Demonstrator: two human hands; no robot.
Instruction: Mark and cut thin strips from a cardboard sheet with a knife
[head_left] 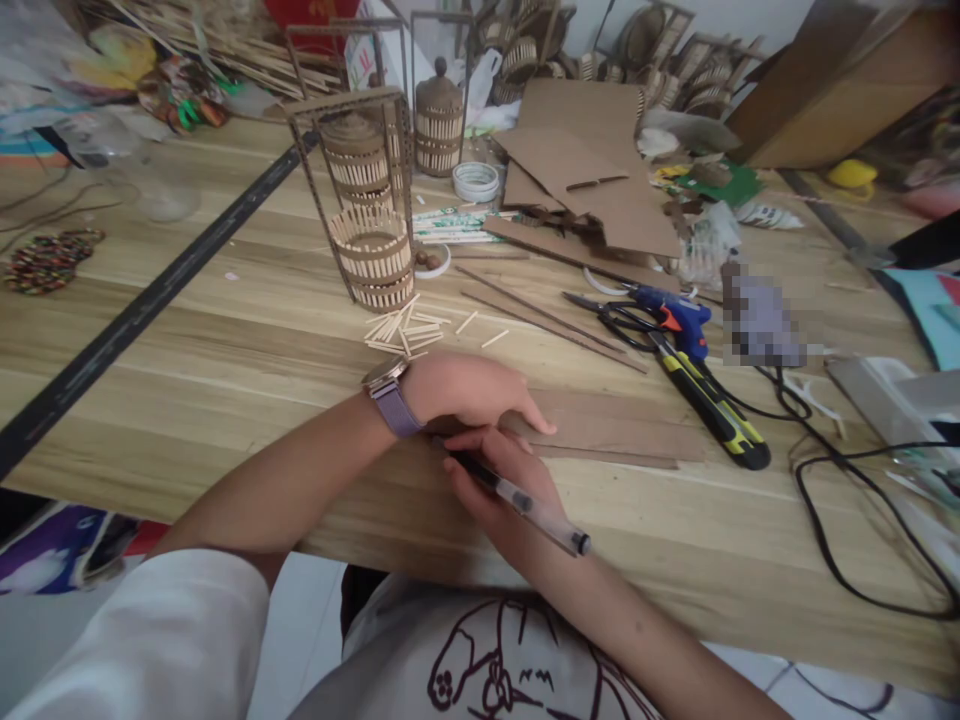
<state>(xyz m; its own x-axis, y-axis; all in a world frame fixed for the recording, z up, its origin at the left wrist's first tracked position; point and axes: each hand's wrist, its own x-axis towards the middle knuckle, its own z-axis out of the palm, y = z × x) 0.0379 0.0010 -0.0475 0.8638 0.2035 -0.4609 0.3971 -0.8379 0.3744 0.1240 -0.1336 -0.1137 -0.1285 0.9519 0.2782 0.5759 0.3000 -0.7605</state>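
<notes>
Over flat brown cardboard (622, 425), right grip (491, 470) pinching a slim pen (517, 497).

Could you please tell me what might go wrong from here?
The cardboard strip could slip under the left hand, and the pen in the right hand might then stray. The loose sticks lie close to the watch, so a sweep of that wrist may scatter them.
</notes>
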